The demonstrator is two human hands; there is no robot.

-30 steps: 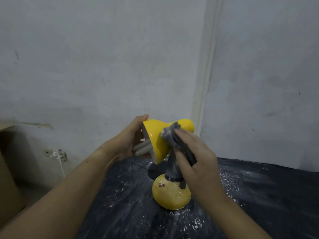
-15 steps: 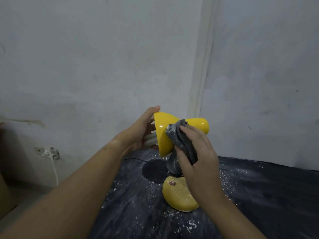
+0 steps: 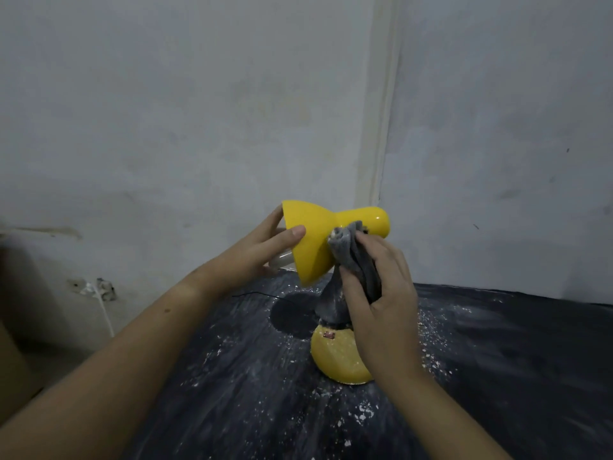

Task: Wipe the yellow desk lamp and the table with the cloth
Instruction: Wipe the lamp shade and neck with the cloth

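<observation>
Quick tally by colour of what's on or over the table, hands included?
Yellow: 1, the desk lamp, with a white bulb in its shade
Grey: 1, the cloth bunched in the right hand
Hands: 2, the right one and the left hand on the shade rim
Dark: 1, the table, dusted with white specks
Total: 5
</observation>
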